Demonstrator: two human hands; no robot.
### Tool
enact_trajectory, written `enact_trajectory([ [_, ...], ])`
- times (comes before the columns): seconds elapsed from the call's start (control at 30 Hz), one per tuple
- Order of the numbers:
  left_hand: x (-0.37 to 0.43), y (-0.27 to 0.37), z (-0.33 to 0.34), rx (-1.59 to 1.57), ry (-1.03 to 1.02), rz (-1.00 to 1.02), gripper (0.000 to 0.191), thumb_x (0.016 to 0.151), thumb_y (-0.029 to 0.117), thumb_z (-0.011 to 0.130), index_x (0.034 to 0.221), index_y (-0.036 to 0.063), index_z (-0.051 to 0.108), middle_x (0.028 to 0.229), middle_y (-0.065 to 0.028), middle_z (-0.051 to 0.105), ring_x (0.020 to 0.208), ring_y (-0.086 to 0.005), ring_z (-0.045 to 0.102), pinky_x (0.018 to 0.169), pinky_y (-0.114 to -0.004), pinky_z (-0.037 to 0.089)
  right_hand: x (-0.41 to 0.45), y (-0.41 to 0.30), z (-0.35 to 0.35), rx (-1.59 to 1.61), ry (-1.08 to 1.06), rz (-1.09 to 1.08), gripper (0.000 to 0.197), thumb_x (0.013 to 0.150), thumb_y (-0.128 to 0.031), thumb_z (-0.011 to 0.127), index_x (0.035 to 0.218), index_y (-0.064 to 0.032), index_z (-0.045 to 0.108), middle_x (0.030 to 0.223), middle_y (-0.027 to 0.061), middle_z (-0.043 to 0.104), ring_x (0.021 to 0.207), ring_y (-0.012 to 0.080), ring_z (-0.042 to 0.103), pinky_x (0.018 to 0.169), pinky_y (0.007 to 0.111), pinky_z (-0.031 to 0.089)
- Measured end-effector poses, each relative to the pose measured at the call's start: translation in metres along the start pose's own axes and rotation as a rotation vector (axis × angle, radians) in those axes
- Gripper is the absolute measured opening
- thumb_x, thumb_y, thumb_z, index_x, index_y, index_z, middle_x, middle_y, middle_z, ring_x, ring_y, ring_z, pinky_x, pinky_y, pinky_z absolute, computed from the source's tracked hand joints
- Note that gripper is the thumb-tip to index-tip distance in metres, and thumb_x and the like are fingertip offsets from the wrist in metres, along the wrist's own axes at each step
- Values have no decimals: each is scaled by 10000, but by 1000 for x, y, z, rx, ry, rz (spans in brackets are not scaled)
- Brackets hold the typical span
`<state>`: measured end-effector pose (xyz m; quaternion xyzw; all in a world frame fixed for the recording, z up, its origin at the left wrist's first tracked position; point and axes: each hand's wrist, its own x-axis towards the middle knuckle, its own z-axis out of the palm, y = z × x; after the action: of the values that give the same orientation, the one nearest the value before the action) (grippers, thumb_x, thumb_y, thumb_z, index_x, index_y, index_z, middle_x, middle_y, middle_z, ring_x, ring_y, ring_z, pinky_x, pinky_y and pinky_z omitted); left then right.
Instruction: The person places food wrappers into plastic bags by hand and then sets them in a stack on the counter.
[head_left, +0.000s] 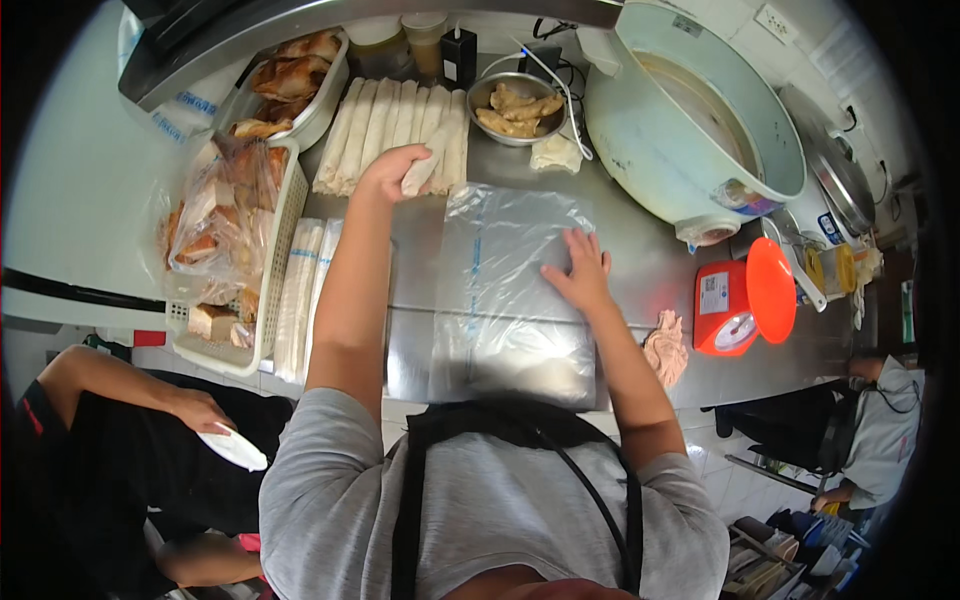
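My left hand (397, 171) grips one pale, long roll (429, 161) at its near end, over the right part of a row of similar rolls (375, 120). The rolls lie side by side on a stainless-steel counter (412, 247). Spread fingers of my right hand (585, 270) rest on the upper right of a clear plastic bag (510, 300), which lies flat before me and bears blue print. To the left, beside my forearm, are bundles of long, pale items in clear bags (300, 292); what they hold is unclear.
Left stand a plastic basket (281, 247) of bagged roasted pieces and a tub (326, 112) of browned meat. Behind are a metal bowl (510, 139) of tan pieces and a large pale-green drum (637, 150). A red kitchen scale (724, 300) and a crumpled cloth (666, 349) sit right. Two people stand nearby.
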<state>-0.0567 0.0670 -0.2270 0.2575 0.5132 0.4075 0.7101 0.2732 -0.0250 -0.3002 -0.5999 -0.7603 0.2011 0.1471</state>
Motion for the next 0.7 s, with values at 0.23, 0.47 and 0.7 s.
enact_trajectory([
  [0.23,-98,-72,50,110,-447,57,522,688,77,523,1193,-4,416,955,-53,529,771,-104,527,620,-234,456,-8,-81,-73,-303,286,-551,686,644,-179,675,1259,-163,373,1289,158,335,1212,339,280,962,546,222],
  [0.47,-128,-140,82,876,-623,174,506,685,28,520,1186,36,451,1075,-91,519,936,-178,505,815,-266,399,-74,-42,-46,-145,-343,-382,327,627,-129,655,941,-102,569,911,77,557,895,258,531,803,401,393],
  [0.7,-163,-200,81,1247,-457,531,428,656,-27,499,1064,96,540,952,-128,531,922,-311,479,824,-369,378,-139,-23,-17,30,-140,-451,331,635,-149,679,945,-118,569,865,70,543,846,260,533,717,364,394],
])
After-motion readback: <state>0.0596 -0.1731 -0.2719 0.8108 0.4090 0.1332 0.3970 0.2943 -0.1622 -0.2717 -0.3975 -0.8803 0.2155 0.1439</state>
